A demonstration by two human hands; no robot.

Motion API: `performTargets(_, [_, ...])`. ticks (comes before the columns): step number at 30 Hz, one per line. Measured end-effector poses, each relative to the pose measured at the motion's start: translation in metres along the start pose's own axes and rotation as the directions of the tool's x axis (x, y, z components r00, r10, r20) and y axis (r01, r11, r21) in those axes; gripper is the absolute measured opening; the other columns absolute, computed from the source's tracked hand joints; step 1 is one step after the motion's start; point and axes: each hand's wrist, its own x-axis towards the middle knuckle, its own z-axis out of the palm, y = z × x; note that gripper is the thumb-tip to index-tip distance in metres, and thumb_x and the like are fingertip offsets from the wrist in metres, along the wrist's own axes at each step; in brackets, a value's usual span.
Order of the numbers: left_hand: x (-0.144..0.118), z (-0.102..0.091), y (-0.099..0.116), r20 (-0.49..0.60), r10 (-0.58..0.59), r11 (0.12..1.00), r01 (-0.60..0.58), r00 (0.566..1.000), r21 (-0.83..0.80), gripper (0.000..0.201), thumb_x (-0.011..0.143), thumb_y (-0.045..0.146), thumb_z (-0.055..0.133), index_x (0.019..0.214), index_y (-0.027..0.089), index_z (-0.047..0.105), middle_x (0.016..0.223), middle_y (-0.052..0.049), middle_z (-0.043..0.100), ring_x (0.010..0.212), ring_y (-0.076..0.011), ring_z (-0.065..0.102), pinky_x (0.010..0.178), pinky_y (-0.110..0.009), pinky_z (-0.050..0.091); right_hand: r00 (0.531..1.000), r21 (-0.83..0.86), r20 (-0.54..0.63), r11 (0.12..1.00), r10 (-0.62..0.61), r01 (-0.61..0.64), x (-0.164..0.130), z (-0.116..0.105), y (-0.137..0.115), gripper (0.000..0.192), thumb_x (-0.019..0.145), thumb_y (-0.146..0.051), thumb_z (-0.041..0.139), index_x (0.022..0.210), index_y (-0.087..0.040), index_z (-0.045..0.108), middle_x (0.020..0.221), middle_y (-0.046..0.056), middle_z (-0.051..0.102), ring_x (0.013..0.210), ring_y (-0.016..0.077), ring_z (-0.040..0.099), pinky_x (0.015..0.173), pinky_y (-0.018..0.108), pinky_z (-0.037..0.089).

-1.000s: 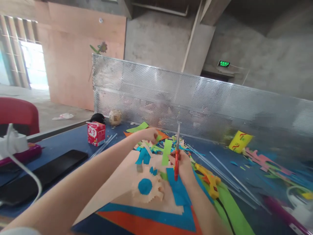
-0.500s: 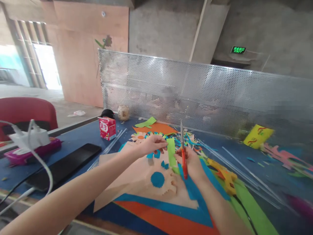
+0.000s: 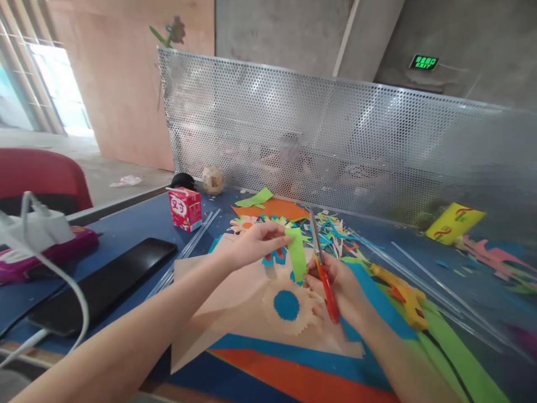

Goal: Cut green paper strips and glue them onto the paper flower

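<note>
My left hand [image 3: 259, 244] pinches the upper end of a light green strip [image 3: 298, 255], which looks like felt or paper. In my right hand [image 3: 343, 284] are orange-handled scissors [image 3: 329, 291], their blades pointing up and away; whether the blades are parted is hard to tell. Fingertips of that same hand touch the strip's lower end. Under the strip lies a pale scalloped flower shape with a blue round centre [image 3: 286, 305]. It rests on a pale sheet [image 3: 210, 305], with blue and orange sheets beneath. A blue cut piece [image 3: 274, 258] lies partly behind the strip.
A yellow glue gun [image 3: 403, 296] lies at right beside clear sticks [image 3: 419, 288]. Colourful scraps [image 3: 335, 232] spread before the perforated metal screen [image 3: 260, 112]. At left are a black phone [image 3: 109, 280], a white charger with cables [image 3: 37, 232] and a red carton [image 3: 185, 210].
The view has tipped downward, so the screen sits higher. The scissors have gone from nearly upright to leaning left at the tip. Both hands still hold the green strip.
</note>
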Motion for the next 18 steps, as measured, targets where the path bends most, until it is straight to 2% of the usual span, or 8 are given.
performTargets(3, [-0.003, 0.004, 0.0, 0.129, -0.046, 0.999, 0.043, 0.991, 0.031, 0.023, 0.074, 0.037, 0.06, 0.075, 0.014, 0.057, 0.065, -0.003, 0.063, 0.054, -0.0122, 0.058, 0.045, -0.022, 0.044, 1.0, -0.023, -0.006, 1.0, 0.02, -0.02, -0.005, 0.001, -0.007, 0.022, 0.054, -0.033, 0.064, 0.066, -0.022, 0.049, 0.061, -0.003, 0.053, 0.052, 0.0133, 0.052, 0.049, 0.025, 0.043])
performTargets(5, [-0.004, 0.006, -0.001, 0.139, -0.056, 0.998, 0.05, 0.989, 0.046, 0.022, 0.074, 0.035, 0.061, 0.074, 0.013, 0.058, 0.064, -0.004, 0.064, 0.053, -0.0123, 0.058, 0.045, -0.022, 0.044, 1.0, -0.051, -0.027, 0.999, 0.009, -0.01, -0.006, 0.0, -0.006, 0.024, 0.055, -0.034, 0.066, 0.067, -0.022, 0.05, 0.062, -0.003, 0.053, 0.053, 0.0134, 0.052, 0.051, 0.025, 0.043])
performTargets(8, [-0.002, 0.005, 0.001, 0.041, -0.032, 0.999, 0.03, 0.999, 0.036, 0.018, 0.078, 0.031, 0.056, 0.077, 0.013, 0.057, 0.067, -0.003, 0.064, 0.054, -0.0097, 0.056, 0.048, -0.02, 0.043, 0.998, -0.103, -0.058, 0.995, -0.019, 0.013, -0.006, -0.003, 0.0, 0.025, 0.06, -0.036, 0.067, 0.071, -0.022, 0.05, 0.064, -0.003, 0.052, 0.055, 0.0132, 0.05, 0.053, 0.025, 0.042])
performTargets(11, [-0.002, 0.001, 0.005, -0.072, 0.027, 0.996, -0.032, 0.997, -0.078, 0.013, 0.079, 0.026, 0.054, 0.083, 0.013, 0.056, 0.069, -0.003, 0.062, 0.057, -0.0095, 0.056, 0.051, -0.021, 0.046, 0.997, -0.162, -0.072, 0.987, -0.033, 0.021, -0.008, -0.006, 0.003, 0.024, 0.066, -0.039, 0.067, 0.074, -0.022, 0.051, 0.064, -0.003, 0.051, 0.056, 0.0135, 0.049, 0.052, 0.024, 0.04])
performTargets(13, [-0.002, -0.002, 0.008, -0.103, 0.053, 0.983, -0.07, 0.993, -0.169, 0.013, 0.078, 0.023, 0.056, 0.086, 0.013, 0.057, 0.072, -0.003, 0.062, 0.06, -0.0108, 0.057, 0.05, -0.021, 0.046, 0.996, -0.222, -0.072, 0.975, -0.044, 0.027, -0.011, -0.007, -0.002, 0.027, 0.068, -0.043, 0.066, 0.073, -0.022, 0.051, 0.064, -0.003, 0.05, 0.057, 0.0141, 0.049, 0.052, 0.024, 0.041])
performTargets(18, [-0.005, -0.003, 0.018, -0.236, 0.03, 0.949, -0.101, 0.971, -0.297, 0.015, 0.076, 0.022, 0.059, 0.086, 0.011, 0.057, 0.074, -0.003, 0.061, 0.059, -0.0096, 0.056, 0.048, -0.019, 0.046, 0.996, -0.268, -0.09, 0.963, -0.016, -0.009, -0.019, -0.007, -0.012, 0.031, 0.072, -0.052, 0.059, 0.069, -0.022, 0.051, 0.058, -0.003, 0.049, 0.05, 0.0128, 0.048, 0.047, 0.023, 0.043])
